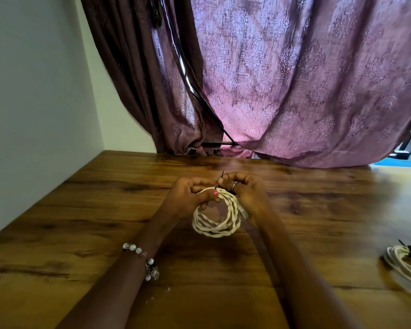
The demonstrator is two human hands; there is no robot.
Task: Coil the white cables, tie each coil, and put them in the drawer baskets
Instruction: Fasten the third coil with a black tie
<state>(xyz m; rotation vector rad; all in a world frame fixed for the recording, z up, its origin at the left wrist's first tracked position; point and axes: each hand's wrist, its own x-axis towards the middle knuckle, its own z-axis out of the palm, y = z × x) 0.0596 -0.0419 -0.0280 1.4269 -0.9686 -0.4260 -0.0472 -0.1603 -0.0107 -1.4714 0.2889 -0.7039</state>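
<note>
White coiled cable [217, 216] hangs toward the person, left hand [188, 198] gripping its top, right hand [243, 192] pinching the black tie [221, 178].

A wooden desk [86, 210] fills the lower part of the view, its dark-grained, glossy top catching light toward the far right. Its left edge runs along a pale wall and its far edge meets a hanging purple curtain [294, 91], whose hem rests on the wood. Near the right edge lies a tied coil of white cable [403, 262] with a dark tie at its top. A few small pale specks [159, 293] dot the wood in the near middle
</note>
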